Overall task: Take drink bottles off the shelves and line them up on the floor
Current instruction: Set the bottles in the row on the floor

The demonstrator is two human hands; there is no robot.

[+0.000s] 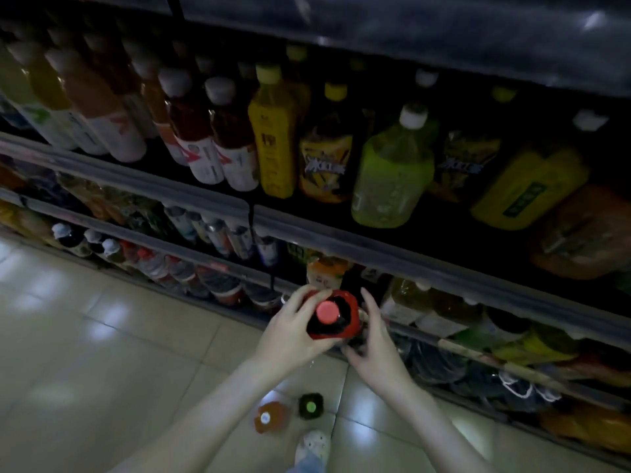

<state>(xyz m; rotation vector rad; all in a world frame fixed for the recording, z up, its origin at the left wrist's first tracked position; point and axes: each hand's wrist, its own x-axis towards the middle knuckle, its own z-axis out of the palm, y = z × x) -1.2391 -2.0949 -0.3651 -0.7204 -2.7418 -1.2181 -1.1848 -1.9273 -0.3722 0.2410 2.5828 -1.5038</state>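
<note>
A dark cola bottle (336, 319) with a red cap and red label is held upright just in front of a lower shelf. My left hand (293, 331) grips its shoulder from the left, fingers curled round it. My right hand (372, 343) lies against its right side with fingers fairly straight. On the floor below stand two bottles side by side: an orange-brown one (269, 418) with a white cap and a dark one (311, 406) with a green cap.
Tiered shelves (341, 230) packed with drink bottles run diagonally from upper left to lower right. Beige floor tiles (102, 353) spread to the left. A white shoe (313, 445) is beside the two floor bottles.
</note>
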